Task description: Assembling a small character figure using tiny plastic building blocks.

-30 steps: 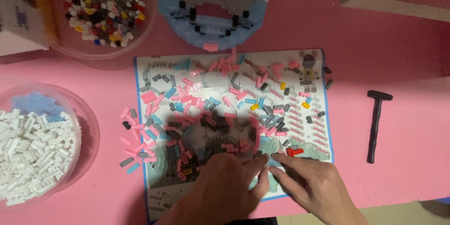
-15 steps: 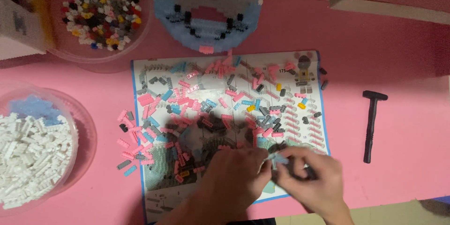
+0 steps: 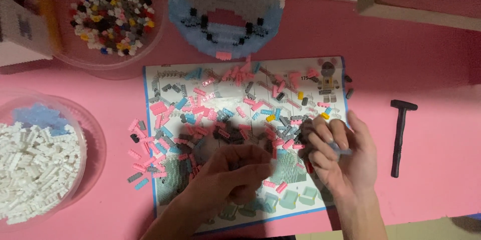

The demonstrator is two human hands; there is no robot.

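My right hand (image 3: 343, 157) hovers over the right part of a printed instruction sheet (image 3: 159, 76) and pinches a small pale blue brick (image 3: 338, 148) between thumb and fingers. My left hand (image 3: 233, 175) rests on the lower middle of the sheet with its fingers curled in; it is blurred, so whatever it may hold is hidden. Several loose pink, blue and grey bricks (image 3: 200, 105) are scattered across the sheet and past its left edge.
A blue-and-white brick-built figure (image 3: 225, 12) stands behind the sheet. A clear bowl of mixed-colour bricks (image 3: 107, 12) is at the back left, and a bowl of white bricks (image 3: 35, 170) at the left. A small black hammer (image 3: 399, 135) lies to the right on the pink table (image 3: 441, 80).
My hands were together at the sheet's lower edge. They have drawn apart, and the right hand has risen to the right with a small brick in its fingers.
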